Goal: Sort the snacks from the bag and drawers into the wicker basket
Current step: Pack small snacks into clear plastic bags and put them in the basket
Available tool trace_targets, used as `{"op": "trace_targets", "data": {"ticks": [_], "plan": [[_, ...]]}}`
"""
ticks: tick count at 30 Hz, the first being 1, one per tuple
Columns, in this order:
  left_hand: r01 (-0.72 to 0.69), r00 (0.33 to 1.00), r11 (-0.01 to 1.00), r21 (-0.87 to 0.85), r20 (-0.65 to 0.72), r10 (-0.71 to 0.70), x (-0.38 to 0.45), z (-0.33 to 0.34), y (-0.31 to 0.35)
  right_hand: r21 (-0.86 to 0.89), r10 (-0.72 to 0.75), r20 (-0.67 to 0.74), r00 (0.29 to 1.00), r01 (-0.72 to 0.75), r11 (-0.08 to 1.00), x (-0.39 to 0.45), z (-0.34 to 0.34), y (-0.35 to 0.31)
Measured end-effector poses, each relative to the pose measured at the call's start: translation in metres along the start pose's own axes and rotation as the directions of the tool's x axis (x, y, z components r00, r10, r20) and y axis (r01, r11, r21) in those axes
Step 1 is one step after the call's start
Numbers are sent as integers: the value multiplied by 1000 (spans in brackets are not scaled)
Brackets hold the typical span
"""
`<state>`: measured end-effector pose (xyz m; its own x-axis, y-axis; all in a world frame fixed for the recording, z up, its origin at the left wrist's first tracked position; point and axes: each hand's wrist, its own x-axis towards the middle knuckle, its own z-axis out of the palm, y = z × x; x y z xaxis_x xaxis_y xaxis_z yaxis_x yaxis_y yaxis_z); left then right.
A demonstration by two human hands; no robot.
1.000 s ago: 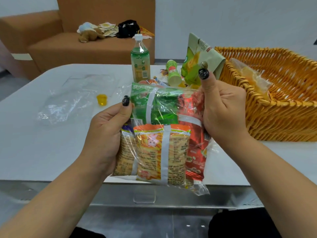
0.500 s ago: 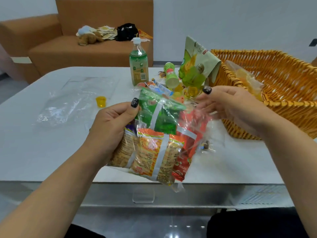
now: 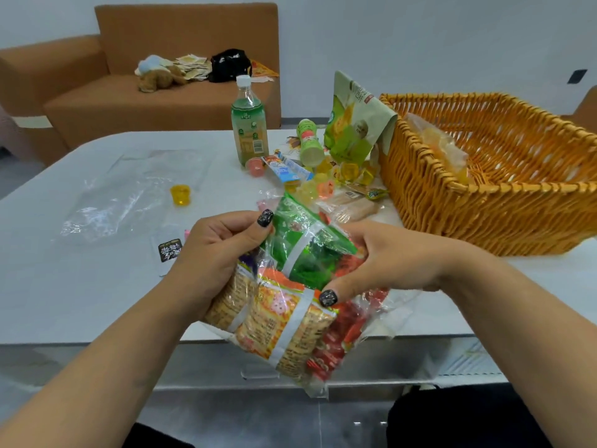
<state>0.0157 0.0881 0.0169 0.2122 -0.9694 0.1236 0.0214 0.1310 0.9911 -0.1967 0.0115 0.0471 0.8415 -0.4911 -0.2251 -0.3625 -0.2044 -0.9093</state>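
Inside the wicker basket (image 3: 484, 202) lies perhaps one clear yellow packet (image 3: 442, 147).

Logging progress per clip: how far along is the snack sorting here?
Early. Done: only a clear pouch of yellow snacks lies in the orange wicker basket. In hand: left hand and right hand grip a clear multipack of snack packets. Left: jelly cups and green pouch on the table.

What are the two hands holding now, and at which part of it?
Both hold the clear multipack of snack packets. The left hand grips its upper left edge; the right hand grips its right side, thumb across the green packet.
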Motion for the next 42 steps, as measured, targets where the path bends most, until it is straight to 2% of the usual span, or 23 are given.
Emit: {"op": "trace_targets", "data": {"ticks": [3,10,14,16,19,23,25,27,29,30,32,36,42], "plan": [[-18,1000,1000,-10,-20,18,-1,4,3,-9,-29,-35,999,29,1000,-6,-1,-2],[-99,994,993,-58,-59,95,-7,20,19,-67,0,-118,993,-8,998,-34,-13,-7],[-112,983,992,-61,-154,102,-2,49,25,-105,37,-261,965,-66,992,-80,-58,-35],[-87,982,994,-63,-171,75,5,67,26,-136,5,-440,898,-72,988,-101,-84,-50],[-44,990,994,-98,-140,30,14,96,35,-124,-53,-695,717,-47,991,-124,-123,-68],[-5,1000,992,-123,1,6,19,134,56,-38,-26,-868,496,-15,999,-133,-170,-71],[8,998,994,-113,57,-2,19,147,61,-50,12,-904,427,-134,990,-126,-188,-58],[10,995,995,-102,96,0,16,158,58,-57,84,-919,385,-340,939,-114,-205,-33],[23,994,996,-90,110,-13,11,166,49,-113,120,-930,347,-582,805,-101,-218,-4],[40,993,996,-83,113,-31,8,170,44,-135,127,-933,338,-653,745,-94,-221,9],[78,990,995,-69,120,-69,6,176,32,-143,163,-925,344,-711,688,-81,-221,26],[99,990,995,-6,103,-98,13,184,21,-37,313,-885,343,-724,688,-58,-210,39],[16,991,967,254,125,-50,62,209,23,-162,244,-904,350,-811,562,-35,-207,33]]}}
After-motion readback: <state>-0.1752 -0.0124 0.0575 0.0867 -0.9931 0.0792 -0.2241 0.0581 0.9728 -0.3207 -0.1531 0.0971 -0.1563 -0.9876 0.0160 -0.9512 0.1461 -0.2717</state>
